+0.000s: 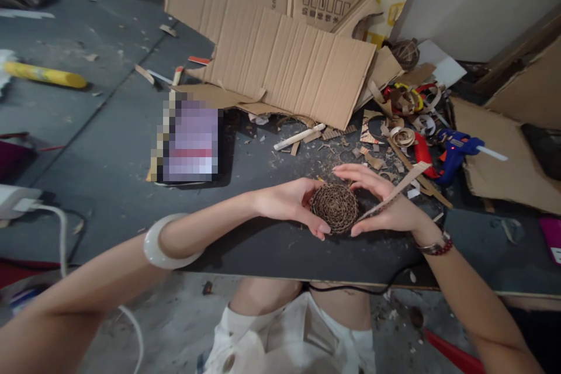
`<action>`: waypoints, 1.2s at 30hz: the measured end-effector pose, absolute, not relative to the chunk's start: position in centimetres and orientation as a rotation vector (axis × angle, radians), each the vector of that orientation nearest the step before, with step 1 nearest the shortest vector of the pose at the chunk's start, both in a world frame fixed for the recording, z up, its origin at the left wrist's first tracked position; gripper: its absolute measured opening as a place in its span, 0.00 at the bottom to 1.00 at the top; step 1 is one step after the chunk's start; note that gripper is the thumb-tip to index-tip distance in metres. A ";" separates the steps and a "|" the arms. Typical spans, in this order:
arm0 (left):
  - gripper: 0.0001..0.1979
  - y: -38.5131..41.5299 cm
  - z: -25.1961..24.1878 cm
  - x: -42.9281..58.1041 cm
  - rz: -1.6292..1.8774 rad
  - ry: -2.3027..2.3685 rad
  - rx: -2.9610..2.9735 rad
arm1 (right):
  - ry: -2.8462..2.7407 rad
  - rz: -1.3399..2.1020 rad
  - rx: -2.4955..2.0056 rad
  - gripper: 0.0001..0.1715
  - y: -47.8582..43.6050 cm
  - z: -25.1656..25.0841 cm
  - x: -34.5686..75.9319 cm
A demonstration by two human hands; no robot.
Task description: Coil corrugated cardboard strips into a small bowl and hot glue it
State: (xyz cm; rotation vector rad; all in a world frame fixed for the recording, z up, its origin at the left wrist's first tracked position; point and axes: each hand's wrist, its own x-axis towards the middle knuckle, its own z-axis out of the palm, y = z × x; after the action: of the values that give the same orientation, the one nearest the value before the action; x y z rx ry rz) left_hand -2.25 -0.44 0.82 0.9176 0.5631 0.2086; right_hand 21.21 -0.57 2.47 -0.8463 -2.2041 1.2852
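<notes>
A round disc of coiled corrugated cardboard strip [335, 207] is held above the dark tabletop, between my two hands. My left hand [289, 204] grips its left side with the fingers curled around the edge. My right hand [379, 201] holds its right side, with the fingertips arching over the top. A narrow tan cardboard strip [394, 191] runs from the disc's lower right edge, across my right hand and up to the right. The disc's underside is hidden.
Cardboard scraps and shavings litter the dark table [245, 245]. Large corrugated sheets [289, 58] lean at the back. To the right lie a blue glue gun [456, 155], a red-handled tool [423, 155] and curled strips [403, 137]. A white glue stick [299, 137] lies near the middle. A pixelated object [188, 140] is at left.
</notes>
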 end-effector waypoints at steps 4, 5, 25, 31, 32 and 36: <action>0.27 -0.6 0.5 -2.3 0.111 0.503 0.927 | -2.376 1.282 -0.836 0.48 -0.7 2.7 20.9; 0.29 -0.6 0.4 -2.3 0.101 0.493 0.934 | -2.389 1.267 -0.835 0.48 -0.8 2.7 20.8; 0.25 -0.2 0.8 -2.0 0.358 0.642 0.892 | -2.010 1.112 -0.941 0.48 -1.7 1.0 19.9; 0.22 -0.2 0.5 -2.4 0.246 0.578 1.003 | -2.212 1.284 -0.911 0.49 -0.6 2.2 21.1; 0.23 -0.3 0.3 -2.4 0.225 0.561 1.019 | -2.264 1.307 -0.902 0.49 -0.6 2.3 21.1; 0.27 -0.6 -0.3 -2.5 0.147 0.507 1.050 | -2.405 1.356 -0.801 0.52 -0.6 2.4 20.9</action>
State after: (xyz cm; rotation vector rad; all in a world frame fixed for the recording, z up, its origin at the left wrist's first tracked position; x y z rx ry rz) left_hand -2.46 -0.63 -0.27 1.0497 0.5070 0.1467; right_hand 20.89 -0.55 2.44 -0.8010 -2.4050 1.3557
